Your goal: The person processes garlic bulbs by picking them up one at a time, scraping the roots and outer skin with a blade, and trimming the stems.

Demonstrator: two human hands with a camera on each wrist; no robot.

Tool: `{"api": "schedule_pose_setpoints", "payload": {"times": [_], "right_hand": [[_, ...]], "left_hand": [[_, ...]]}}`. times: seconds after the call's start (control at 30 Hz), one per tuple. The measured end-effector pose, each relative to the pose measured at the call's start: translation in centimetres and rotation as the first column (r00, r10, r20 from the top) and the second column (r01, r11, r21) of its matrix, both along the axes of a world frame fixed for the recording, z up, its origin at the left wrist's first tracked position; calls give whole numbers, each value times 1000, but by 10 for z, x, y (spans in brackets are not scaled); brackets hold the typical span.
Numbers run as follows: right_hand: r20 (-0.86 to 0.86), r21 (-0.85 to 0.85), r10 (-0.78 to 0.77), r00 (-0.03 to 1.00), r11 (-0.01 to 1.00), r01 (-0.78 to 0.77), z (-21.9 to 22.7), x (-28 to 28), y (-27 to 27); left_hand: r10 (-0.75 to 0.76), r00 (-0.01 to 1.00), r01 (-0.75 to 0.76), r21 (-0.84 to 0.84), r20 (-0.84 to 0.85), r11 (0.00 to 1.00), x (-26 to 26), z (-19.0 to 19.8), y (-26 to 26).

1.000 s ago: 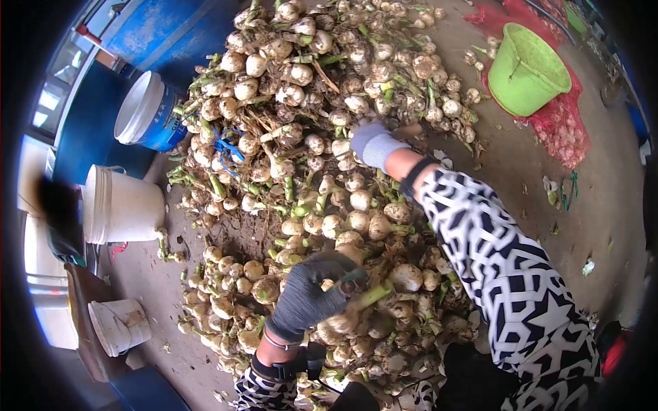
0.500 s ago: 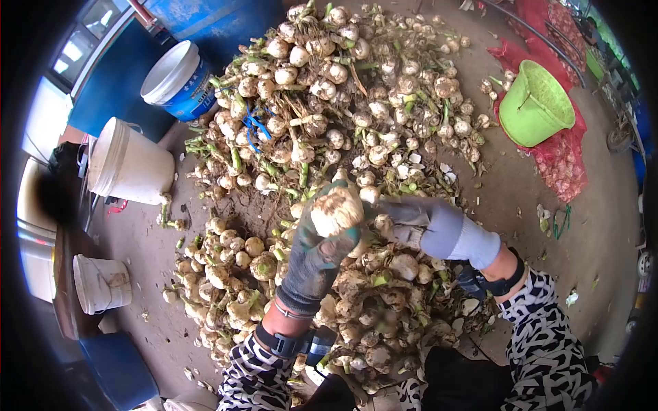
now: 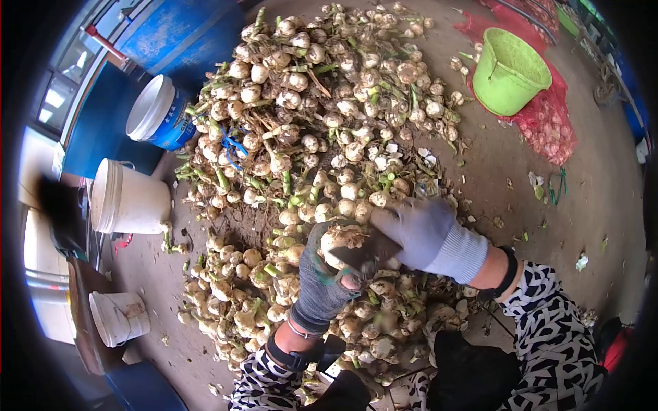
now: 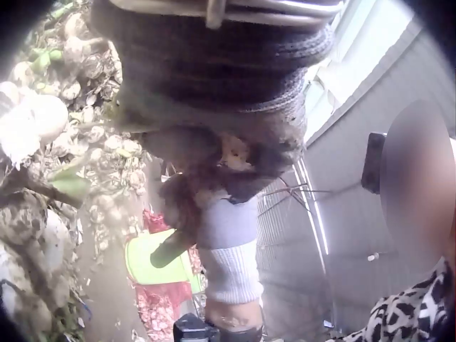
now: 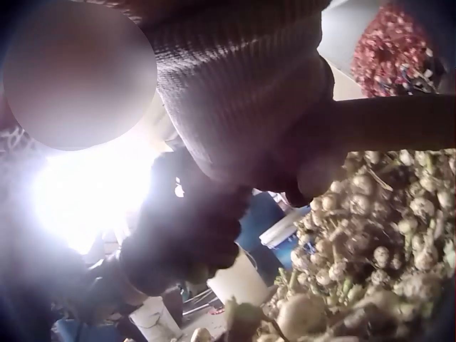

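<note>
- Garlic bulb (image 3: 343,240), pale and earth-stained, held up above the near middle of the big heap of garlic (image 3: 322,123); raised clear of the pile, between the two gloved hands.
- Far left: blue-and-white bucket (image 3: 156,113) on its side; nearer, a white bucket (image 3: 127,200) and a smaller white bucket (image 3: 118,318), all well apart from the bulb.
- Left hand (image 3: 323,281), in a dark grey knit glove, just below and to the near side of the bulb; fingers curled up round its underside, gripping it.
- Long axis of the bulb roughly left to right, one end pointing right towards the other hand; stalk itself hidden, so exact lie uncertain.
- Right hand (image 3: 418,233), in a lighter grey glove, touching the bulb from the right; fingers bent in against its right end around something dark, possibly a blade or the stalk, too shadowed to tell.
- Both hands at the bulb, neither nearer; left beneath, right beside.
- Far right: green bucket (image 3: 510,68) beside a red mesh sack (image 3: 548,130) on the ground.
</note>
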State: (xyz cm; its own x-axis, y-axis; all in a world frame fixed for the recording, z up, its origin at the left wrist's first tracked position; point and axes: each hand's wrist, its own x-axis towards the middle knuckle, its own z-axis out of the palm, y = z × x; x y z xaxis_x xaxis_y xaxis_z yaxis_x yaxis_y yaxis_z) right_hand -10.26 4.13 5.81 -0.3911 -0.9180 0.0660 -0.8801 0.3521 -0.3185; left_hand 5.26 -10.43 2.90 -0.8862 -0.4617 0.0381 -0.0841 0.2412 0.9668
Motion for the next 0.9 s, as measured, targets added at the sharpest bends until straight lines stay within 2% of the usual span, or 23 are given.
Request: {"api": "schedule_pose_setpoints", "payload": {"times": [0.03,0.07,0.1,0.13,0.17,0.2,0.23,0.27,0.3,0.33,0.4,0.43,0.47,0.53,0.6,0.63,0.67,0.7,0.73,0.77,0.8,0.87,0.9], "right_hand": [[52,22,-42,998,999,40,-22,-9,-1],[94,170,-202,975,968,184,-65,-34,-9],[86,196,-312,946,936,291,-80,-53,-9],[96,189,-370,924,918,348,-95,-56,3],[394,142,-381,836,924,354,-81,-53,5],[671,127,-360,648,917,378,-72,-36,14],[692,-197,-107,714,923,329,-72,-20,19],[598,-518,145,788,820,242,-66,-11,19],[825,-342,81,559,859,381,-50,2,24],[935,-227,50,352,847,481,-44,5,22],[946,9,-131,298,925,379,-18,0,26],[912,-213,54,406,910,356,-18,5,24],[830,-425,229,508,850,311,-17,12,21],[811,-411,176,558,850,330,-2,18,23],[614,-374,15,789,886,274,2,16,32],[608,-276,-47,792,923,267,-2,13,35],[605,-273,-51,795,924,267,-11,8,30],[493,24,-181,851,981,195,-29,-3,19],[341,326,-264,902,933,150,-46,-17,9],[319,313,-314,894,925,214,-65,-34,0],[301,305,-355,885,915,263,-79,-52,-9],[151,292,-310,939,921,257,-90,-84,-36],[52,300,-243,969,929,217,-102,-102,-53]], "left_hand": [[-174,977,198,229,-120,953,2,5,5],[-309,911,402,415,-274,816,1,18,11],[-465,871,484,124,-157,866,1,27,6],[-553,833,543,-180,-6,820,0,31,-1],[-416,907,421,97,-65,902,-2,25,-1],[-269,961,271,390,-60,880,4,20,3],[-276,961,248,452,-5,857,2,17,5],[-283,959,234,496,25,836,-8,12,3],[-329,943,317,-167,-53,934,-21,14,-2],[-314,938,346,-419,144,839,-21,26,-5],[-394,912,409,-319,112,855,-15,18,-16],[-359,933,351,167,17,921,-9,11,-12],[-286,957,256,617,-53,744,-4,5,-4],[-66,997,73,603,-33,794,0,0,11],[-67,990,125,546,-125,828,1,14,12],[-108,984,159,434,-139,887,3,14,6],[-133,970,219,489,-204,844,5,21,9],[-199,950,278,367,-240,888,11,22,9],[-268,925,332,234,-270,914,16,23,6],[-308,933,310,-17,-187,951,15,38,-2],[-321,933,333,51,-163,942,13,40,-7],[-421,907,419,90,9,904,11,31,-31],[-465,884,467,-119,45,876,5,16,-47]]}}
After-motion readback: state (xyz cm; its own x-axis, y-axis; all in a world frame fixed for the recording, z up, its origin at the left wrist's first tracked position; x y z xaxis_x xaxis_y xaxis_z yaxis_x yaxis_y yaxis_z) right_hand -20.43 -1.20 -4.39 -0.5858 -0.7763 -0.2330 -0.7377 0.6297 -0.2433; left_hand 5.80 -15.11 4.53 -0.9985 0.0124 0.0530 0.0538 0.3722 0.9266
